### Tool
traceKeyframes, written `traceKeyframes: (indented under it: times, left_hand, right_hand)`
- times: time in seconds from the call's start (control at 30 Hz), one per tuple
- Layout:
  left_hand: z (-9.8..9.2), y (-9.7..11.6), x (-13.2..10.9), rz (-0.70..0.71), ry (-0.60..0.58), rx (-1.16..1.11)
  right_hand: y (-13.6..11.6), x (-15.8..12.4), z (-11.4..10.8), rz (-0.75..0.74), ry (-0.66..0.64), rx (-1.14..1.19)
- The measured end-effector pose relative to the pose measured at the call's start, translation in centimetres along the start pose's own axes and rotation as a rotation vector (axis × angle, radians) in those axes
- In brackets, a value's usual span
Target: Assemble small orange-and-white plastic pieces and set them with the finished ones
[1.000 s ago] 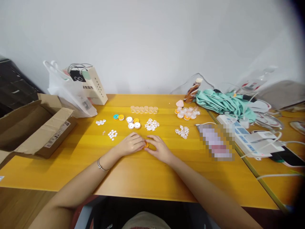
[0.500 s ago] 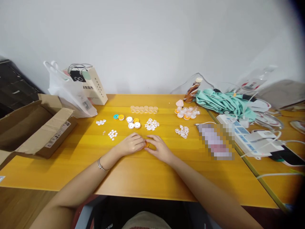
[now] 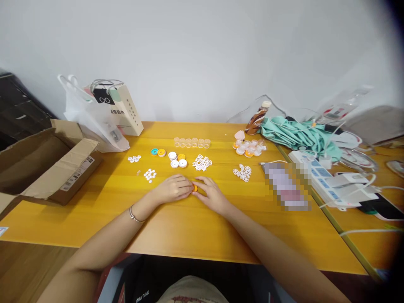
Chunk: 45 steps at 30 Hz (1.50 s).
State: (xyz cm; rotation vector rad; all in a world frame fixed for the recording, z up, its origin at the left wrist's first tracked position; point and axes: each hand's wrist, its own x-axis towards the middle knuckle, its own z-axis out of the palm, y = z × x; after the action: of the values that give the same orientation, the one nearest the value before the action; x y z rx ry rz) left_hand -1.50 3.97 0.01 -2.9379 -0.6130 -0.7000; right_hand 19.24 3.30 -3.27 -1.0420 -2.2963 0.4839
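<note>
Between my hands is a small round orange piece, partly hidden by fingers. My left hand is closed on its left side, knuckles up. My right hand pinches its right side between thumb and fingers. Just beyond lie white and orange round caps and a heap of white openwork wheel-like pieces. Small white discs sit to the left of my left hand. Farther off stand clear cups in a row. A teal ring and an orange ring lie at the back left.
On the left are an open cardboard box, a plastic bag and a paper bag. To the right lie white leaf-shaped openwork pieces, clear-and-orange assembled pieces, a bottle, a blurred-out phone-like object and a power strip.
The camera view has shifted slightly. Both hands stay together on the orange piece, with only small finger movement.
</note>
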Motion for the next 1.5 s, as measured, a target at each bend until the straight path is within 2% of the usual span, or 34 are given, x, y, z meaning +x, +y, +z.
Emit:
traceKeyframes:
  times: [0.23,0.4,0.7,1.03,1.5]
  left_hand:
    - [0.1,-0.2,-0.3,-0.072,0.069,-0.168]
    - [0.2,-0.4,-0.7,-0.157,0.086,-0.206]
    - [0.9,-0.6,-1.0,-0.246,0.010,-0.338]
    - [1.2,-0.8,-1.2,-0.199,0.042,-0.254]
    - [1.2,-0.7,-1.3,-0.158,0.022,-0.182]
  right_hand:
    - [0.3,-0.1,0.0,-0.026,0.064,0.127]
    - [0.5,-0.1,0.1,-0.023,0.088,0.187]
    - [0.7,-0.3,0.6,0.049,0.135,0.214]
    - [0.6,-0.2,0.4,0.013,0.140,0.236]
    - [0.5,-0.3,0.3,-0.026,0.131,0.193]
